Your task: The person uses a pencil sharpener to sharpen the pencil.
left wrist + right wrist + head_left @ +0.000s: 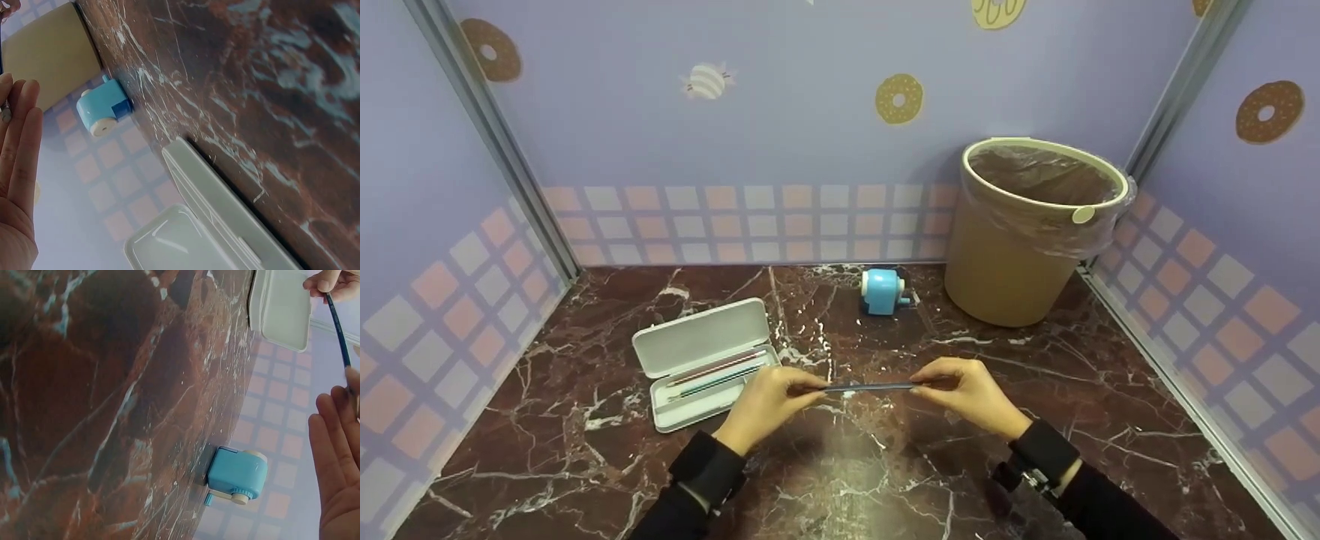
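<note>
A dark blue pencil [870,387] is held level over the table between both hands. My left hand [775,401] pinches one end with thumb and fingertips; in the left wrist view a pencil end [6,112] pokes out by those fingers. My right hand [971,394] pinches the other end. In the right wrist view, the pencil's dark shaft [338,332] runs from one hand to the other. Just left of my left hand lies an open white pencil case [701,411], with several pencils [720,375] inside, partly hidden by that hand.
A light blue crank pencil sharpener [883,291] stands behind the hands. At the back right is a tan waste bin [1009,262] lined with a clear bag. Patterned walls [810,135] enclose the dark marbled table [840,480] at the back and sides.
</note>
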The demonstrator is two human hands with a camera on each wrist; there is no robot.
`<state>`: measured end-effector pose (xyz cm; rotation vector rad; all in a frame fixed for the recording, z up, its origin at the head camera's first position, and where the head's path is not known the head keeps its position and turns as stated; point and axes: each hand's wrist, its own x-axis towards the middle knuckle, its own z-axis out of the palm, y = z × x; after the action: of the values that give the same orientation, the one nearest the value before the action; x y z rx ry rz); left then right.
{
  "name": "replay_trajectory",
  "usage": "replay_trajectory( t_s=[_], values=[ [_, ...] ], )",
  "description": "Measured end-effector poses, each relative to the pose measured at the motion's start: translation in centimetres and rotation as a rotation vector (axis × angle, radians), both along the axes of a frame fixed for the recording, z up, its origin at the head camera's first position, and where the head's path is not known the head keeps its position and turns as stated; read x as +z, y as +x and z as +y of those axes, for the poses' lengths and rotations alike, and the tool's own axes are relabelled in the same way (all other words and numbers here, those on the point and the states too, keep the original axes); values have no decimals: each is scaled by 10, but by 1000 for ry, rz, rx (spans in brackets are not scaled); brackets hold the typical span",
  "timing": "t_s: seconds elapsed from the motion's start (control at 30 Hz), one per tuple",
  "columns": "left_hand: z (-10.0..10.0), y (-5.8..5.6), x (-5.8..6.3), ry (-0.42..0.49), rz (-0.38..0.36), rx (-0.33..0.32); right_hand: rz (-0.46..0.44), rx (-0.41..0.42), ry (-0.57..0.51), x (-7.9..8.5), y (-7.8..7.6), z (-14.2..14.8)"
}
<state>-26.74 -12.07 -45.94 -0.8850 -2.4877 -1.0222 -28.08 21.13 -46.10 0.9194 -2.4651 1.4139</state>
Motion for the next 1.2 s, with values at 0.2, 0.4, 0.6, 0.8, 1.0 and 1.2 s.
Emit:
replay_trajectory(
  t_s=[0.2, 0.4, 0.6, 0.8, 1.0, 1.2],
  values=[
    [-11, 1, 0, -22, 5, 21, 52, -92, 47, 5, -17, 4],
    [-22, 2, -1, -30, 13, 19, 75, -207, 172, 10, -53, 4],
    [-27, 5, -5, -33, 36, 18, 102, -250, 315, 13, -96, 0],
    [-28, 6, -6, -45, 44, 0, 106, -274, 440, 14, -135, -10],
    [-27, 3, -6, -56, 31, 6, 102, -296, 531, 16, -166, -19],
    [-29, -1, -10, -48, 22, 9, 17, -293, 532, 16, -184, -22]
  ],
)
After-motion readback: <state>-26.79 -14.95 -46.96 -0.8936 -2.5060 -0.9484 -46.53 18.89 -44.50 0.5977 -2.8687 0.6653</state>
